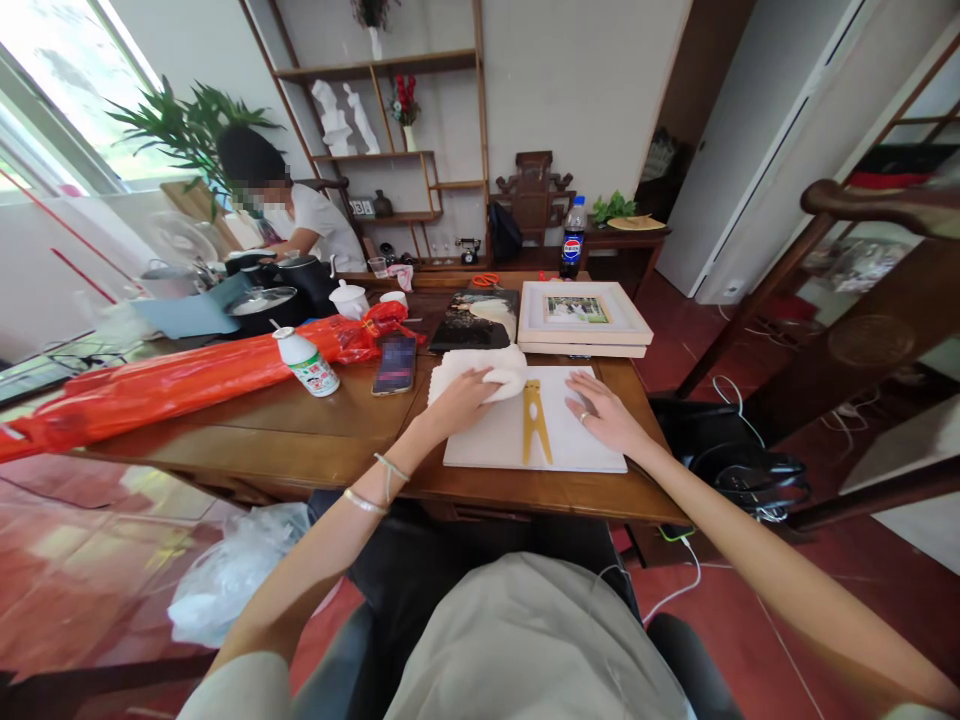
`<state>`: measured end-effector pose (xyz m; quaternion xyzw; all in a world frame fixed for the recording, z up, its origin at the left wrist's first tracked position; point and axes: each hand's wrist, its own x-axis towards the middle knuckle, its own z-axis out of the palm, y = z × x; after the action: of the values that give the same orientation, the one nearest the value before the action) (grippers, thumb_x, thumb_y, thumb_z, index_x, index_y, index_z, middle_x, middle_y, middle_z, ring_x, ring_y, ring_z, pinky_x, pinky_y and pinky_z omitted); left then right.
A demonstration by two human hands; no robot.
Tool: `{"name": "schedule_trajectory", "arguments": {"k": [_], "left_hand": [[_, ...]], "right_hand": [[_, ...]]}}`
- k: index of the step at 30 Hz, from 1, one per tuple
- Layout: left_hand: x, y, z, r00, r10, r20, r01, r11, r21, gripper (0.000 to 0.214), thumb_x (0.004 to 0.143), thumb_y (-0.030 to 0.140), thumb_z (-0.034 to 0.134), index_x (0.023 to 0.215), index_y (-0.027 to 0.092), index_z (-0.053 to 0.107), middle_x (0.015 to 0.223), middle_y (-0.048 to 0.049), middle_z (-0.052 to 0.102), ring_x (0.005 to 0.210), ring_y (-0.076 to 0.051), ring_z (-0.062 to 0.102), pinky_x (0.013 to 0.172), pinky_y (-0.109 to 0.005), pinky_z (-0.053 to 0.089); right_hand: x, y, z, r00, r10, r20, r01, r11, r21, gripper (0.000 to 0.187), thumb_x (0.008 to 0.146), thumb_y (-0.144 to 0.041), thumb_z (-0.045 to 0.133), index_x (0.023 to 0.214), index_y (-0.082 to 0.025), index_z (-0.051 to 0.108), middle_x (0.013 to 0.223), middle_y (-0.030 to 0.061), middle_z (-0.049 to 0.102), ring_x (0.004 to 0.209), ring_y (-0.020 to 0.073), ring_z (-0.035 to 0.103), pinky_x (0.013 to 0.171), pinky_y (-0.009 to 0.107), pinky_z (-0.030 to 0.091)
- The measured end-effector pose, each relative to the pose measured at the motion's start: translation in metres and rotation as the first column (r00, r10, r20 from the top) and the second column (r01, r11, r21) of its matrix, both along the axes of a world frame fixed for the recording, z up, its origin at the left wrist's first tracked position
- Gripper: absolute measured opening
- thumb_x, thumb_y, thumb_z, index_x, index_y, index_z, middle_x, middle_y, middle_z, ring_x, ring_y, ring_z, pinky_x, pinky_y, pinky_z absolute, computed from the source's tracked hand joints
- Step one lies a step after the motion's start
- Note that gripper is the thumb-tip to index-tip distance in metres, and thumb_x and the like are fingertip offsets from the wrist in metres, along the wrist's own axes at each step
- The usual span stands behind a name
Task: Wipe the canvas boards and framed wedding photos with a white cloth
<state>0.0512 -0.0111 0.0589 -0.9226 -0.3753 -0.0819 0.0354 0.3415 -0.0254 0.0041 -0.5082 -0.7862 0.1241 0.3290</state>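
A flat white board (480, 450) lies at the table's front edge, with a yellow-gold piece with two splayed legs (534, 430) on its middle. My left hand (463, 402) grips a white cloth (495, 370) bunched over the board's far left part. Some of its fingers are hidden in the cloth's folds. On the board's right side rests my right hand (600, 412), its fingers spread and holding nothing. Just beyond the board sit a white picture frame (634, 325) with a photo and a dark picture (457, 322).
To the left are a phone (394, 364), a white bottle (306, 362) and a long red plastic-wrapped bundle (187, 372). A cola bottle (573, 240) stands behind the frame. Another person (322, 225) sits at the far left, near pots (304, 283). A wooden chair (795, 290) is at right.
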Motion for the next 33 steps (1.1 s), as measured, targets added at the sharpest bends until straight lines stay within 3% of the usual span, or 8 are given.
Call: {"name": "schedule_trajectory", "arguments": {"k": [7, 10, 14, 19, 28, 30, 33], "left_hand": [[0.006, -0.076, 0.023, 0.994, 0.05, 0.093, -0.043, 0.996, -0.082, 0.02, 0.093, 0.014, 0.043, 0.099, 0.013, 0.062, 0.105, -0.0133, 0.068, 0.106, -0.026, 0.063, 0.093, -0.041, 0.051], [0.02, -0.095, 0.023, 0.994, -0.054, 0.099, 0.062, 0.995, -0.073, 0.023, 0.09, 0.009, 0.045, 0.104, 0.014, 0.063, 0.127, -0.0145, 0.06, 0.128, -0.027, 0.049, 0.106, -0.043, 0.042], [0.035, -0.105, 0.01, 0.992, -0.126, 0.002, 0.126, 0.99, -0.059, 0.032, 0.084, 0.006, 0.051, 0.111, 0.017, 0.065, 0.152, -0.0106, 0.035, 0.142, -0.033, 0.028, 0.112, -0.055, 0.031], [0.033, -0.086, 0.002, 0.999, -0.033, -0.008, 0.032, 0.998, -0.051, 0.036, 0.084, 0.006, 0.049, 0.116, 0.017, 0.063, 0.153, -0.0111, 0.033, 0.142, -0.032, 0.028, 0.112, -0.054, 0.031], [0.006, 0.006, 0.002, 0.995, 0.095, 0.041, -0.095, 0.995, 0.004, 0.035, 0.091, 0.009, 0.041, 0.123, 0.01, 0.057, 0.147, -0.0153, 0.043, 0.14, -0.03, 0.033, 0.111, -0.05, 0.032], [0.004, 0.009, 0.001, 0.995, 0.101, 0.028, -0.101, 0.995, -0.004, 0.036, 0.09, 0.007, 0.042, 0.123, 0.009, 0.057, 0.144, -0.0163, 0.046, 0.14, -0.029, 0.032, 0.112, -0.05, 0.032], [0.007, -0.016, 0.001, 0.996, 0.094, 0.006, -0.093, 0.995, -0.017, 0.035, 0.088, 0.006, 0.044, 0.119, 0.011, 0.06, 0.146, -0.014, 0.044, 0.14, -0.03, 0.033, 0.112, -0.051, 0.031]], "right_hand": [[0.0, 0.001, -0.001, 1.0, 0.007, -0.007, -0.007, 1.0, 0.01, 0.044, 0.09, -0.039, 0.05, 0.127, -0.019, 0.061, 0.142, 0.0111, 0.052, 0.139, 0.0277, 0.037, 0.116, 0.051, 0.03], [0.001, 0.002, 0.001, 1.0, 0.024, -0.011, -0.024, 1.0, 0.005, 0.042, 0.089, -0.037, 0.051, 0.127, -0.021, 0.061, 0.142, 0.0098, 0.052, 0.139, 0.0281, 0.038, 0.116, 0.053, 0.029], [0.001, 0.001, 0.004, 0.999, 0.031, 0.032, -0.031, 0.999, -0.007, 0.044, 0.087, -0.03, 0.052, 0.129, -0.019, 0.06, 0.143, 0.0106, 0.05, 0.139, 0.0288, 0.037, 0.117, 0.052, 0.028], [-0.001, 0.001, 0.003, 1.0, 0.022, 0.01, -0.021, 1.0, -0.002, 0.043, 0.089, -0.035, 0.051, 0.129, -0.023, 0.059, 0.143, 0.008, 0.051, 0.139, 0.028, 0.037, 0.116, 0.053, 0.028], [-0.002, -0.001, 0.003, 1.0, 0.0, -0.003, 0.0, 1.0, -0.003, 0.044, 0.091, -0.041, 0.05, 0.129, -0.021, 0.059, 0.144, 0.0094, 0.05, 0.14, 0.0272, 0.035, 0.116, 0.052, 0.029], [-0.002, -0.001, 0.003, 1.0, 0.001, 0.001, -0.001, 1.0, -0.004, 0.044, 0.091, -0.04, 0.049, 0.129, -0.02, 0.059, 0.144, 0.0106, 0.05, 0.141, 0.0272, 0.035, 0.116, 0.052, 0.029], [-0.002, -0.001, 0.003, 1.0, 0.002, 0.006, -0.002, 1.0, -0.003, 0.044, 0.091, -0.039, 0.049, 0.129, -0.019, 0.059, 0.144, 0.0113, 0.05, 0.14, 0.0267, 0.035, 0.116, 0.051, 0.029]]}}
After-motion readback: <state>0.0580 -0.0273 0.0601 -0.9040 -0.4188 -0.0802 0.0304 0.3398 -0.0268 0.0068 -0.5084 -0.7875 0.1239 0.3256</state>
